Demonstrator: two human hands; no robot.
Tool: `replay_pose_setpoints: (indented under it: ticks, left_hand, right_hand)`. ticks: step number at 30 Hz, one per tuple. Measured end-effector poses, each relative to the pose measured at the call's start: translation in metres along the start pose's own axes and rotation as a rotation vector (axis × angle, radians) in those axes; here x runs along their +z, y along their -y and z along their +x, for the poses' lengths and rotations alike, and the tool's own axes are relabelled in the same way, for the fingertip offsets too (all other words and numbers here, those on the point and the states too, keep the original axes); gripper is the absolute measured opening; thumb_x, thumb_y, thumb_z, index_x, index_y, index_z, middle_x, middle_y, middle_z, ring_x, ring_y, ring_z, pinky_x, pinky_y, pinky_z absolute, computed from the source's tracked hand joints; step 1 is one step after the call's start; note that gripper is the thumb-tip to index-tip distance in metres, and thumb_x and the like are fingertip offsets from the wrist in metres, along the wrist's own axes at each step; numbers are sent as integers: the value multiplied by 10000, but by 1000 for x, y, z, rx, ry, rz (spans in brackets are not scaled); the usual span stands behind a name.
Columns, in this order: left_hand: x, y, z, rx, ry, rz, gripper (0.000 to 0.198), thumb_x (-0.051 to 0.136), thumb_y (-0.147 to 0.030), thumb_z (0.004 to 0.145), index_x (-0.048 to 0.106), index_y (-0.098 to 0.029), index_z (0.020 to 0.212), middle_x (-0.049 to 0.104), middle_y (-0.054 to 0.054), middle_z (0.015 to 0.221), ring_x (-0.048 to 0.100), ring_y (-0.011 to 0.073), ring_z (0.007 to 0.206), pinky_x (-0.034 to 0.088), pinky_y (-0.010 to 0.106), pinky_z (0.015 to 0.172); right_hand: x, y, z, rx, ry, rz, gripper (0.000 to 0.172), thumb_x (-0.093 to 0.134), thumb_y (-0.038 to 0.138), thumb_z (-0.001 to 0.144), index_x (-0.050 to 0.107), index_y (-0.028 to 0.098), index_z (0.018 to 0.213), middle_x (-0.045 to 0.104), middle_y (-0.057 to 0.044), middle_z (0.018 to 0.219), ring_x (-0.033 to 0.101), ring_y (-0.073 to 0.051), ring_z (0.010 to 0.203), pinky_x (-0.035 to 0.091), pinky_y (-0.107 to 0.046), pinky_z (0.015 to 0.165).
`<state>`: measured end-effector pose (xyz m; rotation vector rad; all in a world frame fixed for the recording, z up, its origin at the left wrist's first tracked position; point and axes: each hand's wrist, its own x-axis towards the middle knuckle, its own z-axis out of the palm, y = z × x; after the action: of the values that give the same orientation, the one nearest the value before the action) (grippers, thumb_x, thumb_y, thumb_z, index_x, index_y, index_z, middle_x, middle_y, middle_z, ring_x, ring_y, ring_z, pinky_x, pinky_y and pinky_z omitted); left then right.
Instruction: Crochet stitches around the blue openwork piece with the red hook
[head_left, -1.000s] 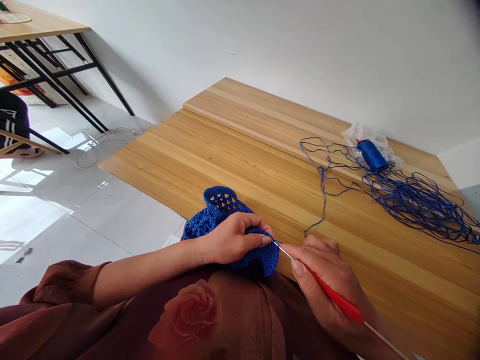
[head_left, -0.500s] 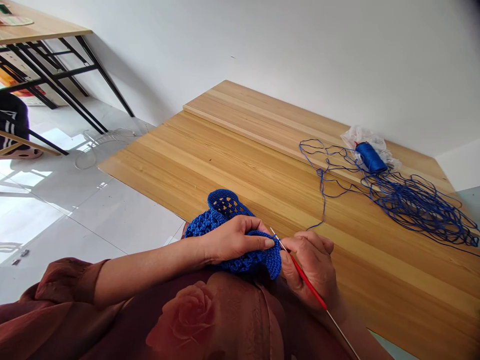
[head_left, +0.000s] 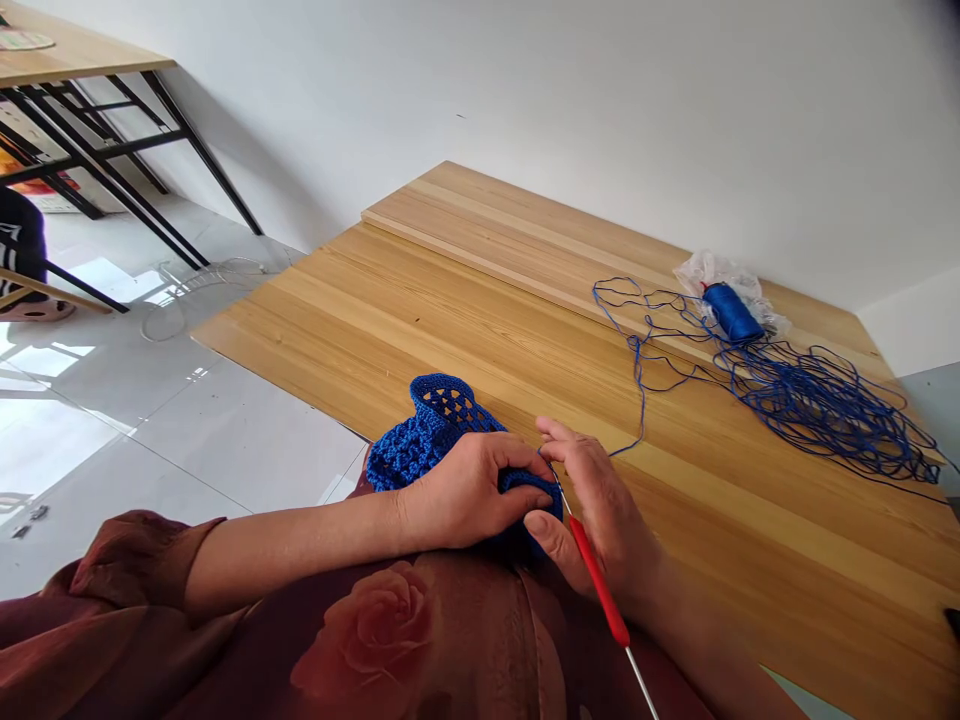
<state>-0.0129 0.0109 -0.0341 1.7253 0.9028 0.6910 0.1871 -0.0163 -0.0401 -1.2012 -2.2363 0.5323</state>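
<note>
Blue openwork crochet rests at the near table edge over my lap. My left hand pinches its dense edge between thumb and fingers. A crochet hook with a red handle slants down to the right, its metal tip at the left fingertips, partly hidden. My right hand is beside the hook, fingers stretched out and thumb apart, not gripping the handle. Blue cord runs from the table to behind the right fingers.
A blue cord spool lies on clear plastic wrapping at the back right. Beside it spreads a loose tangle of cord on the wooden table. Another table with black legs stands at the far left.
My right hand has loosened from the hook, its fingers extending and thumb moving away. The hook has swung steeper. The left fingers have closed nearer to the hook tip.
</note>
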Motion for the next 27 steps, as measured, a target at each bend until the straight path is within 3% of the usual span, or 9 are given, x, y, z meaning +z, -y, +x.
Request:
replay_pose_setpoints:
  ticks: [4, 6, 11, 14, 17, 20, 22, 27]
  left_hand:
    - [-1, 3, 2, -18, -41, -64, 136, 713, -222, 857, 784, -142, 941, 775, 46, 910, 677, 156, 843, 499, 239, 816]
    - [-2, 5, 2, -54, -35, -120, 164, 726, -255, 858, 789, -132, 947, 781, 52, 902, 680, 156, 835, 503, 237, 805]
    - [-2, 5, 4, -68, -2, -192, 174, 750, -273, 847, 797, -119, 915, 772, 52, 851, 670, 145, 777, 497, 228, 749]
    - [-1, 4, 3, 5, 13, -127, 163, 723, -259, 872, 800, -120, 910, 762, 52, 860, 667, 140, 785, 488, 226, 764]
    - [0, 4, 3, 37, 4, -93, 143, 720, -239, 869, 803, -128, 903, 764, 49, 865, 667, 137, 776, 487, 224, 754]
    - [0, 7, 3, 31, -29, -61, 130, 717, -211, 858, 809, -134, 911, 760, 38, 821, 650, 125, 723, 478, 218, 708]
    - [0, 8, 2, 18, -48, -36, 135, 722, -217, 855, 811, -131, 908, 752, 33, 790, 638, 118, 694, 470, 214, 683]
    - [1, 6, 1, 72, -46, 58, 133, 705, -191, 862, 814, -129, 907, 751, 43, 807, 643, 122, 723, 472, 220, 718]
  right_hand:
    - [-6, -5, 0, -27, -78, -179, 263, 533, 463, 951, 577, 208, 992, 704, -119, 1034, 605, -315, 1070, 399, -475, 896]
    - [-11, -7, -3, -62, -119, -273, 203, 557, 410, 940, 578, 210, 963, 714, -104, 991, 610, -312, 1045, 372, -462, 866]
    - [-13, -3, -9, -114, -132, -301, 357, 618, 435, 909, 573, 184, 1159, 692, -145, 1165, 591, -327, 1121, 372, -470, 936]
    - [-5, -1, -5, -104, -48, -159, 511, 498, 572, 957, 534, 149, 1242, 617, -193, 1312, 558, -325, 1211, 378, -469, 997]
    - [1, -1, -1, -38, 31, -126, 526, 298, 609, 1011, 582, 179, 1116, 679, -150, 1149, 587, -317, 1161, 377, -464, 938]
    - [0, -4, -3, 16, -57, -315, 430, 390, 578, 994, 582, 201, 916, 705, -102, 905, 616, -346, 1092, 343, -463, 864]
    - [-3, -5, -5, 0, -119, -400, 396, 474, 577, 962, 569, 196, 914, 717, -113, 942, 627, -351, 1081, 342, -458, 852]
    - [1, -1, -6, -60, -144, -364, 472, 473, 583, 970, 543, 164, 1176, 647, -198, 1286, 560, -363, 1228, 361, -490, 969]
